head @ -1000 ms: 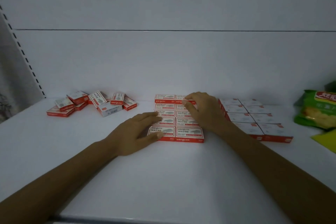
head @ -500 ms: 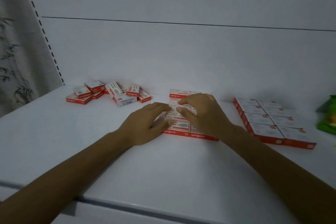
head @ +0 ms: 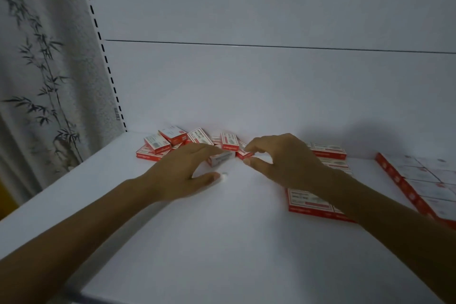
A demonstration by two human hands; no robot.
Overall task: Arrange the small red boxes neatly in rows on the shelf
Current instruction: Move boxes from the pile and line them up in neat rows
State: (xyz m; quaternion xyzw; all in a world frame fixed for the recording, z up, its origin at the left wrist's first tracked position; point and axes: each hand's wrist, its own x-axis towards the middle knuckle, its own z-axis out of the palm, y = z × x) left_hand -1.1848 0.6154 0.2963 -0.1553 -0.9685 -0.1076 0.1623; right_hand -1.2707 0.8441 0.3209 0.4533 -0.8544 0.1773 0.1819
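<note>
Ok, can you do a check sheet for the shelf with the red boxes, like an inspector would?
Surface: white shelf, flat, dimly lit.
Job's things: loose pile of red boxes back left, some tilted; neat block under the right forearm; second neat block far right.
Clutter: tiny pale speck by the left thumb, too small to tell.
Hands: left hand fingers over a pale-sided box, thumb apart; right hand finger and thumb at a red box, grip blurred.
Cables: nothing seen.
Surroundings: white back panel, slotted post, bamboo-print curtain.
</note>
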